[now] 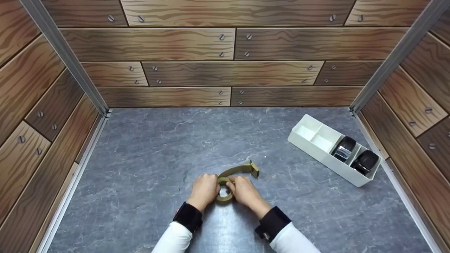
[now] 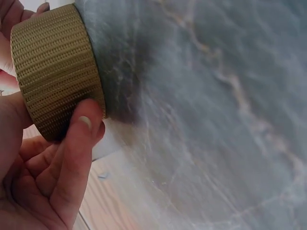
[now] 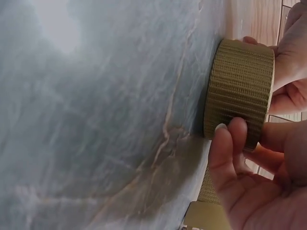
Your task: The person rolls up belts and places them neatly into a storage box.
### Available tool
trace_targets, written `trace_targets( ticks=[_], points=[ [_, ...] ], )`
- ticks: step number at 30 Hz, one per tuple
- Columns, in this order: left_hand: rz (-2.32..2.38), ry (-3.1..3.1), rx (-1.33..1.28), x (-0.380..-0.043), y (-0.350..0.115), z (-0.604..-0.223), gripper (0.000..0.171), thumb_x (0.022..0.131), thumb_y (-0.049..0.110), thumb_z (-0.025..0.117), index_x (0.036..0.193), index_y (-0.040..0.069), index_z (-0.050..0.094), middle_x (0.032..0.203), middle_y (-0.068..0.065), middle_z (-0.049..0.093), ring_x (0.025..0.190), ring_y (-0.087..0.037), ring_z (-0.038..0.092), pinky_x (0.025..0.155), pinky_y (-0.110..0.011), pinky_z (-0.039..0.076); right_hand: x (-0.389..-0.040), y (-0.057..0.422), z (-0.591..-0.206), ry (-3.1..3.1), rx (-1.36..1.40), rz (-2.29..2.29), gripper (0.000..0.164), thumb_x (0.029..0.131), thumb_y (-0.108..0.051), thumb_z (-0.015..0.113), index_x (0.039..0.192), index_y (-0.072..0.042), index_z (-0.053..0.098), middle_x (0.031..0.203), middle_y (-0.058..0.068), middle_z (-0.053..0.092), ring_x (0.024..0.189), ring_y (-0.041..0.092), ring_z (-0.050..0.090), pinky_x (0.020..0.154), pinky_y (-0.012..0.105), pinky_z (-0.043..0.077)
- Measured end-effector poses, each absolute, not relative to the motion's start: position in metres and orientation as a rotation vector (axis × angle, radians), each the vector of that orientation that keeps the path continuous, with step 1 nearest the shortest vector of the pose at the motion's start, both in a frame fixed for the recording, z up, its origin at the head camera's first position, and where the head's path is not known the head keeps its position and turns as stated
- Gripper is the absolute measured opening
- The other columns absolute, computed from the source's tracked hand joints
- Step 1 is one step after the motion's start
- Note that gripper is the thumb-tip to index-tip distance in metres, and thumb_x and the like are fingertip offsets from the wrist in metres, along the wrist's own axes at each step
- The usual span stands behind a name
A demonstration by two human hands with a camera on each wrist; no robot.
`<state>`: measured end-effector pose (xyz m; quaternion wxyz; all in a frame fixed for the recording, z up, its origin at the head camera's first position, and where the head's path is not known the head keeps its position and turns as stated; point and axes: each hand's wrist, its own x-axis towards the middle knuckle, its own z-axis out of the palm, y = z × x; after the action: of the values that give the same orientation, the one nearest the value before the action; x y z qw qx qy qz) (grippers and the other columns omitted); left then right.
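Observation:
An olive webbing belt (image 1: 224,199) stands on its edge on the grey table, wound into a loose ring with an open middle. Its free end curves away to the right and carries a brass-coloured buckle (image 1: 255,169). On the ring's left side my left hand (image 1: 205,189) grips the webbing, thumb inside and fingertips against the ribbed outer face. My right hand (image 1: 246,191) pinches the opposite side in the same way. Both wrist views show the coiled belt (image 2: 57,72) close up between thumb and fingers. Low in the right wrist view, part of the buckle (image 3: 207,215) shows below the coil.
To the right, a white divided box (image 1: 321,159) stands at an angle near the side wall. Two of its compartments hold black rolled items (image 1: 366,161), one showing a shiny metal part. Wood-patterned panels (image 1: 225,73) enclose the back and sides of the grey marbled tabletop (image 1: 147,147).

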<state>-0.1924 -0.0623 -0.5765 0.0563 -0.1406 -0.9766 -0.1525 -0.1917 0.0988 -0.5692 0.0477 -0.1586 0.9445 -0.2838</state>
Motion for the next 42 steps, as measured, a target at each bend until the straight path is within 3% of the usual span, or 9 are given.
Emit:
trace_targets(
  ticks=[8,17,22,24,29,35,42],
  points=[
    [-0.545,-2.974,-0.413,-0.1918,-0.0634,-0.5748,0.012,0.078,0.011,0.073,0.076,0.005,0.063,0.072,-0.014,0.066,0.063,-0.033,0.065,0.053,-0.043,0.052,-0.1878,0.0977,-0.5652,2.789,-0.287,-0.907,0.027,0.096,-0.018,0.061,0.070,-0.011,0.060,0.059,-0.002,0.053,0.050,0.011,0.051,0.047,0.027,0.044],
    [-0.518,-2.991,-0.457,-0.1941,-0.0628,-0.5736,0.014,0.079,0.013,0.072,0.075,0.005,0.062,0.072,-0.014,0.065,0.065,-0.033,0.065,0.055,-0.043,0.052,-0.1945,0.0984,-0.5680,2.845,-0.507,-0.874,0.021,0.096,-0.014,0.061,0.076,-0.010,0.065,0.067,0.002,0.062,0.065,0.018,0.062,0.058,0.033,0.050],
    [-0.554,-2.971,-0.483,-0.1927,-0.0620,-0.5744,0.010,0.077,0.008,0.071,0.078,0.003,0.062,0.072,-0.016,0.065,0.066,-0.034,0.065,0.057,-0.045,0.052,-0.1960,0.1004,-0.5692,2.864,-0.553,-0.911,0.014,0.095,-0.015,0.063,0.094,-0.005,0.073,0.087,0.009,0.071,0.081,0.023,0.066,0.071,0.038,0.053],
    [-0.586,-2.965,-0.481,-0.1922,-0.0617,-0.5742,0.010,0.076,0.006,0.072,0.078,0.003,0.062,0.072,-0.016,0.065,0.067,-0.035,0.066,0.059,-0.045,0.053,-0.1944,0.1012,-0.5681,2.840,-0.474,-0.935,0.015,0.094,-0.017,0.064,0.091,-0.005,0.072,0.082,0.009,0.070,0.073,0.021,0.065,0.065,0.036,0.053],
    [-0.599,-2.976,-0.451,-0.1924,-0.0612,-0.5727,0.010,0.076,0.006,0.073,0.076,0.004,0.063,0.072,-0.015,0.066,0.065,-0.033,0.065,0.058,-0.043,0.053,-0.1901,0.1017,-0.5641,2.806,-0.348,-0.896,0.028,0.095,-0.018,0.063,0.067,-0.012,0.060,0.059,-0.002,0.055,0.050,0.012,0.052,0.048,0.028,0.045],
    [-0.531,-2.961,-0.466,-0.1945,-0.0602,-0.5714,0.019,0.079,0.014,0.074,0.067,0.007,0.062,0.069,-0.011,0.066,0.062,-0.031,0.065,0.055,-0.042,0.052,-0.1906,0.1011,-0.5635,2.808,-0.411,-0.885,0.029,0.096,-0.013,0.060,0.067,-0.012,0.059,0.061,-0.003,0.054,0.054,0.011,0.052,0.052,0.028,0.046],
    [-0.502,-2.942,-0.482,-0.1938,-0.0550,-0.5717,0.010,0.074,0.006,0.071,0.069,0.003,0.064,0.070,-0.014,0.065,0.063,-0.033,0.065,0.056,-0.043,0.052,-0.1894,0.1033,-0.5680,2.828,-0.360,-0.908,0.029,0.094,-0.019,0.064,0.066,-0.012,0.060,0.062,-0.001,0.055,0.055,0.013,0.052,0.053,0.031,0.046]
  ],
)
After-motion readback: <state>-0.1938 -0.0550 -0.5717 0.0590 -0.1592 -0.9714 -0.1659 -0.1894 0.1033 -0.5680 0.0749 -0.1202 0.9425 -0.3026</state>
